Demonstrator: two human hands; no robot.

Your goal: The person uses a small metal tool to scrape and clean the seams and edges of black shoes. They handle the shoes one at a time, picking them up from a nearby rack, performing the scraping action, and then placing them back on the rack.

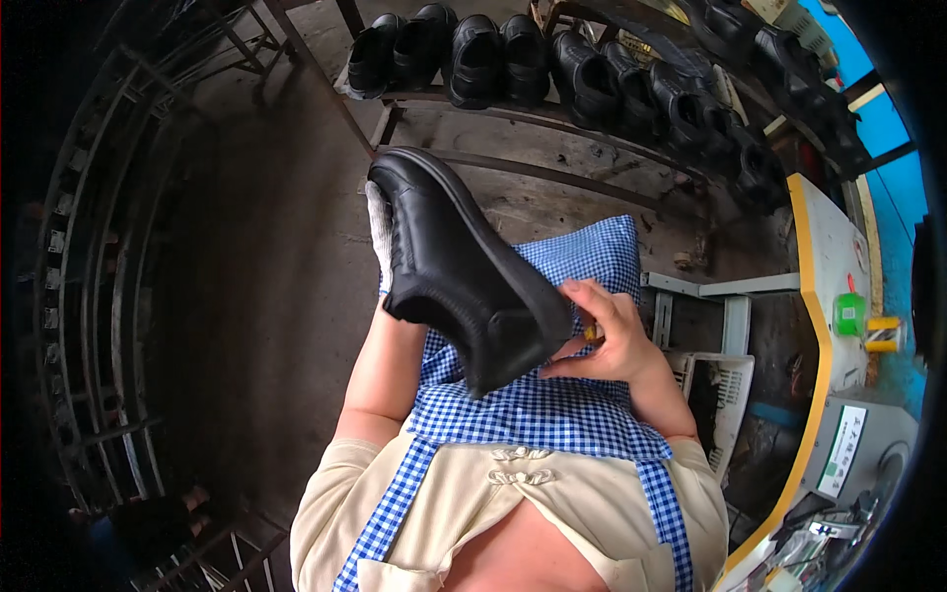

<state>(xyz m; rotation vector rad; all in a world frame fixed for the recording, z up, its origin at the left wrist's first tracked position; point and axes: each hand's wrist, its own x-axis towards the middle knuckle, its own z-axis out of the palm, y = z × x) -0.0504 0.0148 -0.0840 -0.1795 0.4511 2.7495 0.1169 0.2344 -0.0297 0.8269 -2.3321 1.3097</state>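
Here the gloved left hand clasps a black shoe; the bare right hand curls against its heel.

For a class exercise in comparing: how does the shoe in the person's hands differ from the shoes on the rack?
The held shoe is single, gripped by the gloved left hand and bare right hand; the rack shoes stand in a row, untouched. The held shoe is tilted, toe up and heel low; the rack shoes sit flat on the rack. Both are black and look like leather.

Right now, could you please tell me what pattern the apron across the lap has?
The apron is a blue-and-white check, seen best in the head view.
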